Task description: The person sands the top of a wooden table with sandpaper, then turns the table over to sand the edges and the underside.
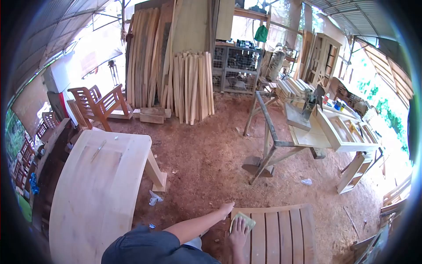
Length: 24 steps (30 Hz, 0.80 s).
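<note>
Right hand (238,229) is holding yellowish pad (249,220) flat on slatted top (272,237), five o'clock. Left hand (226,210): grip unclear. Judged best: stroking lengthwise, pressing evenly.

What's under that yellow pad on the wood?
Around the pad you can see wooden slats with dark gaps between them. The bit right underneath is covered, so I can't tell what it looks like. The right hand lies on top.
</note>
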Tool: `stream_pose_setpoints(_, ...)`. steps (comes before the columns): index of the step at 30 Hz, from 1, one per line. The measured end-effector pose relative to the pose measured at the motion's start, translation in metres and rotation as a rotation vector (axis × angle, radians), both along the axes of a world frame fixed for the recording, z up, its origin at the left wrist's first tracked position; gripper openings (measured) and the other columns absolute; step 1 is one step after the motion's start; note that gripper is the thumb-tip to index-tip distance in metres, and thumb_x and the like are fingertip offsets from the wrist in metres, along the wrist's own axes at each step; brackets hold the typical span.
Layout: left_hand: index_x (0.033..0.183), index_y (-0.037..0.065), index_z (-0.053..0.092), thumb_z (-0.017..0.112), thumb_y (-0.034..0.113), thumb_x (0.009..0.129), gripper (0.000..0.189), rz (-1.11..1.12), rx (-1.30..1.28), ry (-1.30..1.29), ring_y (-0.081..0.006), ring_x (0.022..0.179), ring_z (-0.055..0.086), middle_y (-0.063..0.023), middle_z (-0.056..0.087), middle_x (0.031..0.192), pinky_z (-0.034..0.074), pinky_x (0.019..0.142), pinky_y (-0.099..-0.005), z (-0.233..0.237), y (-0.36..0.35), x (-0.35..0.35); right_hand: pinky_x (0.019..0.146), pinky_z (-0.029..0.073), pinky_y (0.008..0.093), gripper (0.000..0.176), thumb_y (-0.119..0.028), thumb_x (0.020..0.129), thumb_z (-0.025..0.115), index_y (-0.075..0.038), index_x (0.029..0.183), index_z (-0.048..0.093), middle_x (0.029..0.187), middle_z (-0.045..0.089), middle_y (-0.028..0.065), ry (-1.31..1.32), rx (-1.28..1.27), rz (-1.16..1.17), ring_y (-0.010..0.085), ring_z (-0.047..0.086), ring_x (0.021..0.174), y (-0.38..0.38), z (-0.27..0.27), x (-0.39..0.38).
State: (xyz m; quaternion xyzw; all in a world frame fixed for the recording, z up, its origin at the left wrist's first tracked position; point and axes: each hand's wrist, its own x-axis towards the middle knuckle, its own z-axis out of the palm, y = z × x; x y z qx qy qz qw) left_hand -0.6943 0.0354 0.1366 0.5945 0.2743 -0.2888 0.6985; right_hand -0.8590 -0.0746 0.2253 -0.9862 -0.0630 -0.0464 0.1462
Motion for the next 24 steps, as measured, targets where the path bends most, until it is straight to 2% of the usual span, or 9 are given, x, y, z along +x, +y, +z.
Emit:
stream_pose_setpoints(3,0.118,0.000,0.070,0.035,0.056,0.108,0.067,-0.097,-0.251,0.119,-0.0240,0.096,0.067,-0.0117,0.073,0.103,0.053,0.088,-0.0448,0.030,0.013,-0.001,0.125,0.017,0.0581,0.072,-0.038,0.095,0.059,-0.004,0.156,0.041,0.166,0.033,0.0147,0.027,0.002,-0.023,0.0343,0.024,0.157,0.002,0.008,0.058)
stream_pose_setpoints(7,0.115,0.002,0.071,0.032,0.060,0.107,0.070,-0.047,-0.179,0.152,-0.0236,0.089,0.065,-0.0108,0.073,0.103,0.053,0.085,-0.0431,0.065,0.016,-0.006,0.125,0.018,0.0566,0.073,-0.040,0.092,0.058,-0.008,0.155,0.044,0.166,0.036,0.0118,-0.014,-0.045,0.022,0.0299,0.025,0.157,0.015,-0.004,0.049)
stream_pose_setpoints(10,0.114,0.001,0.070,0.033,0.061,0.107,0.071,-0.143,-0.191,0.120,-0.0240,0.090,0.065,-0.0108,0.072,0.102,0.053,0.086,-0.0434,0.054,0.019,-0.002,0.126,0.017,0.0567,0.069,-0.041,0.095,0.054,-0.008,0.155,0.044,0.166,0.036,0.0119,0.101,-0.031,0.122,0.0285,0.024,0.158,0.001,0.001,0.041)
stream_pose_setpoints(14,0.113,0.003,0.068,0.036,0.059,0.107,0.065,-0.135,-0.181,0.225,-0.0222,0.086,0.067,-0.0110,0.072,0.098,0.053,0.085,-0.0447,0.030,0.011,0.004,0.125,0.017,0.0568,0.066,-0.045,0.101,0.047,-0.010,0.156,0.043,0.166,0.037,0.0105,0.025,0.013,-0.148,0.0305,0.026,0.157,0.006,0.017,0.093)
stream_pose_setpoints(15,0.120,0.003,0.066,0.038,0.057,0.107,0.062,-0.207,-0.220,0.237,-0.0213,0.091,0.066,-0.0122,0.071,0.106,0.053,0.091,-0.0440,0.037,0.016,0.006,0.125,0.016,0.0569,0.066,-0.045,0.101,0.047,-0.010,0.156,0.043,0.166,0.037,0.0108,0.055,-0.007,-0.097,0.0308,0.026,0.157,0.008,0.008,0.083)
stream_pose_setpoints(18,0.114,0.007,0.067,0.036,0.057,0.108,0.059,-0.149,-0.124,0.094,-0.0229,0.093,0.064,-0.0100,0.069,0.095,0.051,0.088,-0.0448,0.060,0.013,0.003,0.126,0.015,0.0571,0.067,-0.045,0.099,0.049,-0.009,0.156,0.043,0.166,0.036,0.0113,0.102,-0.018,-0.017,0.0312,0.025,0.157,0.015,-0.019,0.067)
stream_pose_setpoints(20,0.123,0.009,0.066,0.037,0.057,0.108,0.058,-0.217,-0.175,0.159,-0.0239,0.105,0.063,-0.0123,0.068,0.116,0.050,0.091,-0.0463,0.053,0.013,0.003,0.126,0.014,0.0569,0.069,-0.045,0.097,0.051,-0.010,0.156,0.043,0.166,0.036,0.0111,0.133,0.032,-0.048,0.0305,0.024,0.158,0.018,-0.010,0.059)
stream_pose_setpoints(23,0.140,0.010,0.061,0.036,0.058,0.108,0.063,-0.219,-0.221,0.209,-0.0259,0.125,0.058,-0.0120,0.062,0.140,0.045,0.107,-0.0455,0.124,0.019,0.009,0.127,0.011,0.0554,0.072,-0.045,0.096,0.052,-0.009,0.157,0.041,0.169,0.031,0.0108,0.139,-0.027,-0.181,0.0291,0.020,0.159,0.023,0.000,0.099)
stream_pose_setpoints(24,0.141,0.010,0.060,0.035,0.059,0.108,0.063,-0.222,-0.258,0.158,-0.0261,0.130,0.055,-0.0122,0.060,0.142,0.044,0.109,-0.0448,0.115,0.016,0.008,0.127,0.011,0.0549,0.072,-0.045,0.096,0.052,-0.008,0.158,0.041,0.169,0.031,0.0107,0.130,-0.036,-0.216,0.0289,0.019,0.159,0.027,0.003,0.106)
